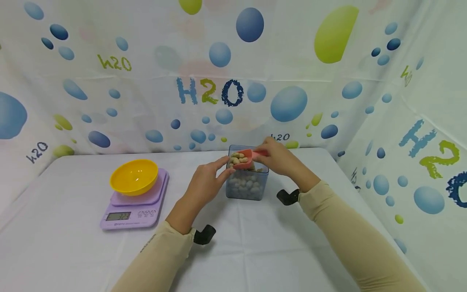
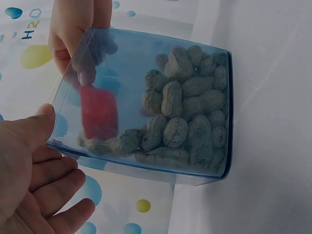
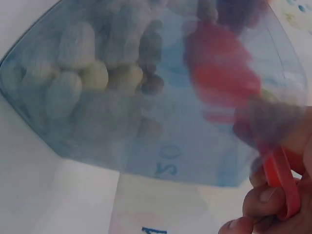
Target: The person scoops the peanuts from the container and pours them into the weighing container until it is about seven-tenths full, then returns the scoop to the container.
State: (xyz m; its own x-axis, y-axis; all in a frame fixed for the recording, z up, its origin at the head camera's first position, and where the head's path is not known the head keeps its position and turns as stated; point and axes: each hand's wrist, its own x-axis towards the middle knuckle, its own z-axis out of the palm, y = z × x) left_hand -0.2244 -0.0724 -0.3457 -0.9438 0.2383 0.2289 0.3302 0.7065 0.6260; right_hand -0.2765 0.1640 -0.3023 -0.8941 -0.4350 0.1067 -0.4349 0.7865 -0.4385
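A translucent blue container (image 1: 245, 190) of unshelled peanuts (image 2: 175, 131) stands on the table. My right hand (image 1: 279, 160) grips the handle of a red scoop (image 1: 245, 161) at the container's mouth, and peanuts fill the scoop's bowl. In the right wrist view, fingers curl round the looped handle (image 3: 282, 180); the scoop's bowl shows blurred through the container wall. My left hand (image 1: 204, 182) is at the left rim. From the left wrist, its thumb (image 2: 45, 114) touches a rim corner and the other fingers spread loosely outside the container.
On the left of the table stands a purple kitchen scale (image 1: 131, 217) with a lit display reading about 323. A yellow bowl (image 1: 134, 177) sits on its platform. A white cloth covers the table (image 1: 248, 251), and a patterned curtain (image 1: 146, 81) hangs behind it and along the sides.
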